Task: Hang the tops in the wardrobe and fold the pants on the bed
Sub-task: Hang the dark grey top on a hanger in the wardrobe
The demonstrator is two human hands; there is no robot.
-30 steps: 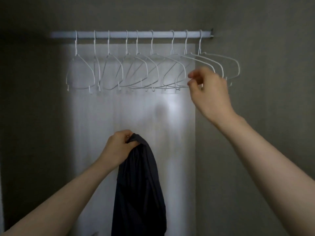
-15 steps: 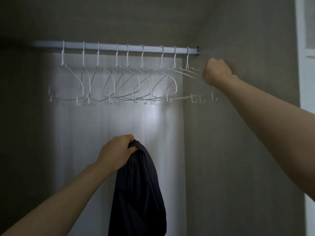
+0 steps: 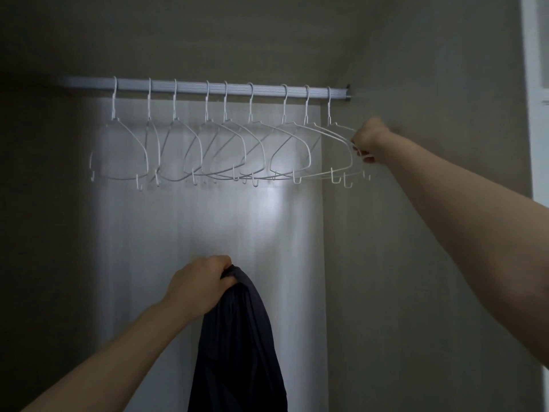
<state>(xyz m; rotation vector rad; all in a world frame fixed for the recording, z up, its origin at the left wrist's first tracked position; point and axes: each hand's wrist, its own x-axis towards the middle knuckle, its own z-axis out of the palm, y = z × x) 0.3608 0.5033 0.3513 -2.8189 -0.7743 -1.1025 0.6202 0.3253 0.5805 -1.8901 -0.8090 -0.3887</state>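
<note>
The dark top (image 3: 237,340) hangs bunched from my left hand (image 3: 197,285), low in front of the pale back panel (image 3: 208,221) of the wardrobe; my fingers are curled tight round its upper fold. My right hand (image 3: 368,141) is up at the far right of the rail (image 3: 208,88), fingers closed on the shoulder wire of the last white hanger (image 3: 341,147), whose hook sits on the rail.

The risk, I think, is the crowding: the hangers (image 3: 208,153) overlap, and the small hooks on their lower bars could snag a neighbour and drag it off as I lift mine. With the top gripped in a bunch, I may also struggle to find its neck one-handed. The side wall (image 3: 430,203) sits close beside my right hand, leaving little room to swing the hanger out.
</note>
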